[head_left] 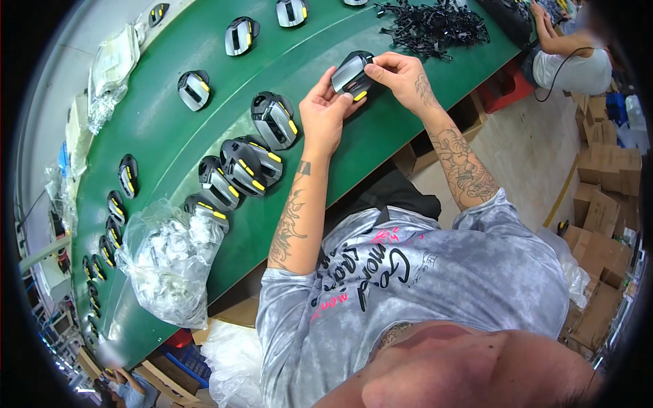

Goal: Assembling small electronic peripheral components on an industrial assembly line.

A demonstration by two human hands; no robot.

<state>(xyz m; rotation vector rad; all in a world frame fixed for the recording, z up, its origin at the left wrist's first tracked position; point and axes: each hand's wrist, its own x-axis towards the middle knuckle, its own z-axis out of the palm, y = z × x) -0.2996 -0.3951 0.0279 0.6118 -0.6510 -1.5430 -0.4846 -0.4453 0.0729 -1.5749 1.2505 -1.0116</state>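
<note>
Above the green table, a silver-and-black computer mouse with a yellow side strip is held between both hands. My left hand grips its near left side, fingers closed, thumb by the yellow strip. On its upper right edge my right hand pinches with thumb and fingers. Whether a small part sits in that pinch, I cannot tell. Left of my left hand stands another mouse, apart from it. Further along lie several more, among them a tight group partly overlapping each other.
A heap of small black plastic parts lies on the green table beyond my right hand. A see-through bag of whitish pieces rests at the left. More mice line the far side. Cardboard boxes and a seated person are at right.
</note>
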